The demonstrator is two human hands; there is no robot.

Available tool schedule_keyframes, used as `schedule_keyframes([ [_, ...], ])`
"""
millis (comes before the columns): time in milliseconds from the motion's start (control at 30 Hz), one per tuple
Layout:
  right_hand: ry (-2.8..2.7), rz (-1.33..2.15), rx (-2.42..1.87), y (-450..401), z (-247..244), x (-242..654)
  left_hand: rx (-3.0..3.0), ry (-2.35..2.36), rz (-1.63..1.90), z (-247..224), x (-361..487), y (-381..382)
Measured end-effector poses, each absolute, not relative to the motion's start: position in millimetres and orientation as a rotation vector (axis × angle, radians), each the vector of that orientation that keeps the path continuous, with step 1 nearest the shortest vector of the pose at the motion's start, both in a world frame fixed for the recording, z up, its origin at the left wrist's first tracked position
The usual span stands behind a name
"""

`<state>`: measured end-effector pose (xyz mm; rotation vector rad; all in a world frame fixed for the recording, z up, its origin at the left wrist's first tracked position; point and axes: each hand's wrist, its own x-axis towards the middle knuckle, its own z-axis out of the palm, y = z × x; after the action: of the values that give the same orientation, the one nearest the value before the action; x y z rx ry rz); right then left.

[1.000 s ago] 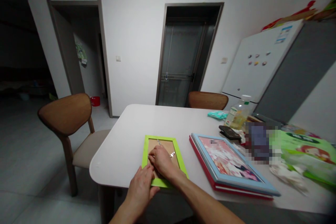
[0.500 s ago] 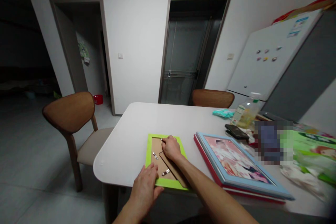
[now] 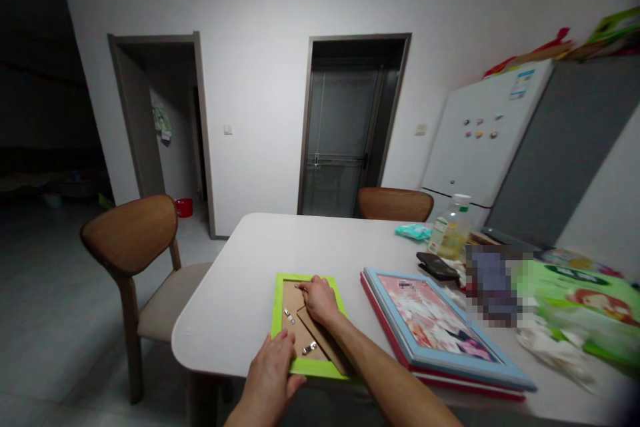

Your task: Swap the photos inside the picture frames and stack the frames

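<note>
A lime-green frame (image 3: 277,307) lies back side up at the table's near edge, with a brown backing board (image 3: 295,333) and metal clips (image 3: 309,348) on it. My left hand (image 3: 270,370) rests on the frame's lower left corner, fingers spread over the green border. Near the top of the board, my right hand (image 3: 320,300) has its fingers bent together at a small metal piece (image 3: 299,287), mostly covered by the fingertips. Whether the fingers grip that piece is unclear.
Right of the frame, a pink picture in a blue frame (image 3: 505,373) lies on a red one. Behind are a black wallet (image 3: 437,265), a bottle (image 3: 450,230) and a teal packet (image 3: 414,232). Green packaging (image 3: 585,287) lies far right. Wooden chairs (image 3: 133,233) stand left and behind the white table (image 3: 290,240).
The camera view has tilted upward, so the table and hands sit lower in the picture. Both hands remain at nearly the same places on the green frame.
</note>
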<state>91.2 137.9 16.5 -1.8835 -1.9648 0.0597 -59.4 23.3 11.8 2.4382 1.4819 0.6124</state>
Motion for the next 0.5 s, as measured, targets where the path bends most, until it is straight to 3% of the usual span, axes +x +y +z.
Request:
schedule_keyframes([
  [500,-2.069,0.191,-1.781,75,24,110,2.296,1.324,0.882,-9,-63,33],
])
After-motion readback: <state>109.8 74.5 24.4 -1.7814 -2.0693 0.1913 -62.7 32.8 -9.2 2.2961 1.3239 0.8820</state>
